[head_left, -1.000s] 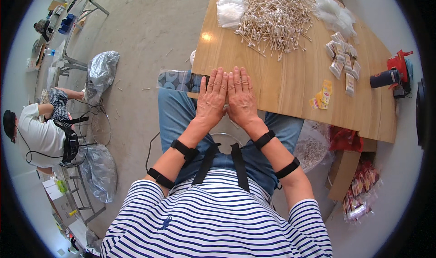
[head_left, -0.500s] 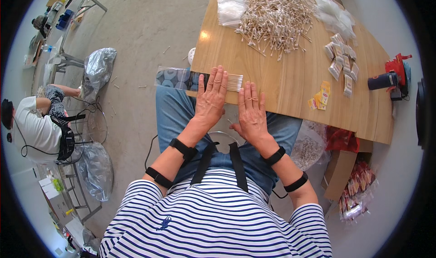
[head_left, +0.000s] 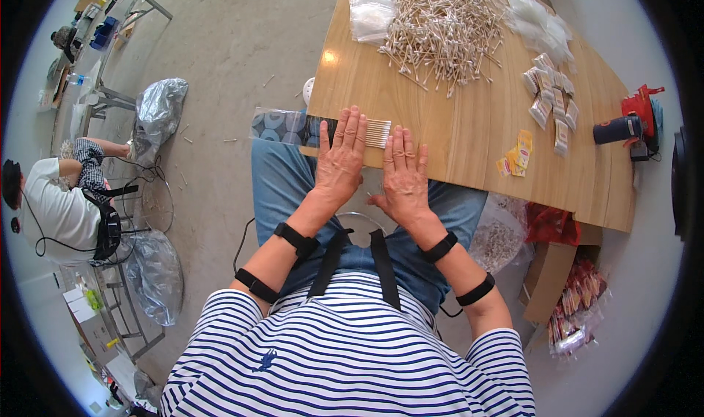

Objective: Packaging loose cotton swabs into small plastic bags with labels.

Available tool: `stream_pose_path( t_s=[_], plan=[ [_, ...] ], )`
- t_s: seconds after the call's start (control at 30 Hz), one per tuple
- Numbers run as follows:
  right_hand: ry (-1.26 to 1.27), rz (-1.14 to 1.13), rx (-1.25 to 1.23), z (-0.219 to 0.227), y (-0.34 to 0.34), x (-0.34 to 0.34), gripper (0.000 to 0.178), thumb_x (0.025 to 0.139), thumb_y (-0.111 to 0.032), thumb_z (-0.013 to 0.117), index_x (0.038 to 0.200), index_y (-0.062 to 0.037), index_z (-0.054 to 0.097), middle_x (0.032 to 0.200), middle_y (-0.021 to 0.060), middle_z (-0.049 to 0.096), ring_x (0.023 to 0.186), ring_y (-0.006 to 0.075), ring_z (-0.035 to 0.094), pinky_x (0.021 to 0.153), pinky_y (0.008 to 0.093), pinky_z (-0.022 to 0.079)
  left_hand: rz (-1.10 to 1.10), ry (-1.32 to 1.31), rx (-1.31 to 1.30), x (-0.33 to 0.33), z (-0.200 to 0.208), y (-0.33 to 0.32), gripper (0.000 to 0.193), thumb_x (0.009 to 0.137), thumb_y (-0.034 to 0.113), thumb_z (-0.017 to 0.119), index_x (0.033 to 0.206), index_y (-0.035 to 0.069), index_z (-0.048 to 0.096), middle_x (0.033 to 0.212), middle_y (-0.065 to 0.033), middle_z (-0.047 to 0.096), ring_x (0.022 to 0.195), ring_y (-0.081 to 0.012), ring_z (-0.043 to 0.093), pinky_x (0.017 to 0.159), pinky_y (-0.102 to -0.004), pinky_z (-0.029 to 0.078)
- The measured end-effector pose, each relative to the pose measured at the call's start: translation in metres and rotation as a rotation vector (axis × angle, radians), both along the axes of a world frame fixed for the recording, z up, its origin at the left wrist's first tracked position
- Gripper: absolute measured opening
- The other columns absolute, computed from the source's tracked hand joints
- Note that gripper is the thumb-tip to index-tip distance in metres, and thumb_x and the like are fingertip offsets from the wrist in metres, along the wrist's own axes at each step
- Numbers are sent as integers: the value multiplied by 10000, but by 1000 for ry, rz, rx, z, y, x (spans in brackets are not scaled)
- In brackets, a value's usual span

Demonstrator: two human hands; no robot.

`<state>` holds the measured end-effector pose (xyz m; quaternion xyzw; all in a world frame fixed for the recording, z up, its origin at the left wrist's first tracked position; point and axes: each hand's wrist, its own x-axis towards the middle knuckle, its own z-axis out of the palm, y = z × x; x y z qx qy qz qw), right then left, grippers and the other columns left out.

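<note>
At the near edge of the wooden table [head_left: 455, 142], I've got cotton swabs [head_left: 378, 134] lined up between left hand [head_left: 339, 160] and right hand [head_left: 405, 182], both sets of fingers straight, pinching nothing visible. Looks like squaring-up; next move needs gentle, even pressure imo.

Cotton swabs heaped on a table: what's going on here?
A person in a striped shirt is handling cotton swabs with bare hands. The left hand lies flat over part of a neat row of swabs at the near edge of the wooden table. The open right hand is by the row's right end. Farther back is the loose heap; small packs and yellow cards lie to the right.
</note>
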<state>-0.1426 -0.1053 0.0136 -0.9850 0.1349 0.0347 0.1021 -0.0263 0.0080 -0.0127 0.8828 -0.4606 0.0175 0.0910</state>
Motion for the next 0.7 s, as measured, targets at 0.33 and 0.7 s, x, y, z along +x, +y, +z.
stream_pose_path(
  t_s=[0.33, 0.7],
  plan=[
    [-80, 68, 12, -10, -10, 38, 1296, 527, -362, 925, 1546, 5, 213, 1622, 196, 188, 1526, 340, 128, 1229, 519, 118, -12, 2, -23, 3, -3, 1, 1213, 550, 178, 873, 1555, 18, 212, 1637, -153, 177, 1536, -300, 119, 1220, -561, 68],
    [-63, 51, -59, -13, -4, 42, 1273, 544, -429, 908, 1539, -8, 234, 1622, 188, 189, 1521, 349, 141, 1243, 467, 131, 62, 1059, -973, 28, 9, -13, 563, 1023, 232, 500, 1508, -15, 357, 1577, -152, 352, 1482, -231, 278, 1208, -360, 188]
  ],
)
